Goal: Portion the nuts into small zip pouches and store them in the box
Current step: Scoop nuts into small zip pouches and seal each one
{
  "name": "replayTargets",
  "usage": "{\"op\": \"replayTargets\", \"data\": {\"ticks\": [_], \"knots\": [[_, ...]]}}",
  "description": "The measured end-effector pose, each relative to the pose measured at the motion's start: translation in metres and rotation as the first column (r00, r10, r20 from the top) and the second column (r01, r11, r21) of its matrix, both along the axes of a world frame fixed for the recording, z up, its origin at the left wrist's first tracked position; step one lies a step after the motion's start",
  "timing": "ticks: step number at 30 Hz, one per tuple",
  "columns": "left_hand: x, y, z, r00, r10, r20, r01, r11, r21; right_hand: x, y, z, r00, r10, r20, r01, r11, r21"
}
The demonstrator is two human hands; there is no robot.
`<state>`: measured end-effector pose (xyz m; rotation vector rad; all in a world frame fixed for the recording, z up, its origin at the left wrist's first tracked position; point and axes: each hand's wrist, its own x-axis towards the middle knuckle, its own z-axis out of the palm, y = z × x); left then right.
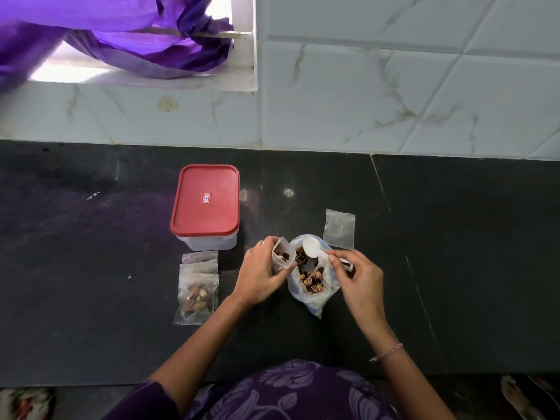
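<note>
The black desk [91, 268] carries everything, and on it the biggest thing is the clear storage box [206, 201] with its red lid pressed on, at about eleven o'clock from my work. I cannot tell whether anything is inside it. Next in size is the bulk bag of mixed nuts [312, 286], lying open in the middle with its mouth toward twelve o'clock and plenty of nuts left in it. My left hand [260, 274] sits at nine o'clock of that bag, fingers and thumb curled round a small zip pouch [281, 253] to keep its mouth spread. My right hand [357, 274], at three o'clock, pinches the handle of a white plastic spoon [312, 247] between thumb and fingertips, the other fingers loosely bent. At nine o'clock beyond my left hand lies a short overlapping pile of filled pouches [197, 289], at least two, perhaps three, just in front of the box. One empty pouch [339, 228] lies flat at one o'clock of the bag. The pouch I hold already has a few dark nuts in it, and the spoon's bowl hovers over the bag's mouth, looking empty. I judge I am midway: some portions done, one filling, one waiting, then all must go into the box.
</note>
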<state>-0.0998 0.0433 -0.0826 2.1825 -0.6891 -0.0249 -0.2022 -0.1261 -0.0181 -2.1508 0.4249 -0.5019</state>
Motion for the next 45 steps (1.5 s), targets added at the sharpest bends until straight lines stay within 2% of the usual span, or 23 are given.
{"op": "replayTargets", "data": {"ticks": [3,5,10,12,15,19,23,26,33,38,42,45], "knots": [[-0.003,0.003,-0.001,1.0,-0.01,-0.019,0.01,1.0,0.0,-0.012,-0.008,-0.012,0.965,0.132,-0.226,-0.15,0.986,-0.068],[-0.004,0.003,-0.001,0.999,-0.019,-0.03,0.019,1.0,0.003,-0.019,-0.007,-0.023,0.932,0.203,-0.3,-0.262,0.95,-0.17],[-0.007,0.003,-0.009,0.992,-0.075,-0.105,0.078,0.997,0.023,-0.02,0.009,-0.036,0.897,0.279,-0.343,-0.427,0.748,-0.508],[-0.008,0.005,-0.013,0.987,-0.089,-0.134,0.095,0.995,0.039,-0.016,0.012,-0.043,0.896,0.297,-0.33,-0.44,0.691,-0.573],[-0.009,0.009,-0.017,0.983,-0.078,-0.169,0.085,0.996,0.037,-0.01,0.008,-0.051,0.911,0.29,-0.295,-0.413,0.657,-0.63],[-0.008,0.012,-0.017,0.979,-0.079,-0.188,0.087,0.996,0.036,0.003,0.005,-0.057,0.935,0.232,-0.268,-0.35,0.731,-0.586],[-0.008,0.012,-0.015,0.979,-0.098,-0.181,0.107,0.993,0.041,0.017,0.004,-0.044,0.972,0.178,-0.156,-0.234,0.827,-0.511],[-0.009,0.015,-0.016,0.979,-0.104,-0.176,0.113,0.993,0.042,0.021,-0.007,-0.036,0.982,0.131,-0.136,-0.182,0.848,-0.497],[-0.01,0.015,-0.019,0.973,-0.122,-0.195,0.132,0.991,0.039,0.023,-0.005,-0.048,0.94,0.107,-0.324,-0.258,0.844,-0.47],[-0.01,0.015,-0.021,0.967,-0.132,-0.217,0.137,0.991,0.007,0.032,0.007,-0.043,0.92,0.033,-0.39,-0.193,0.905,-0.379],[-0.011,0.013,-0.018,0.955,-0.154,-0.252,0.147,0.988,-0.044,0.036,0.007,-0.04,0.878,-0.029,-0.478,-0.069,0.98,-0.187],[-0.013,0.012,-0.017,0.939,-0.182,-0.293,0.161,0.983,-0.093,0.038,0.004,-0.043,0.858,-0.029,-0.513,0.019,1.0,-0.023]]}}
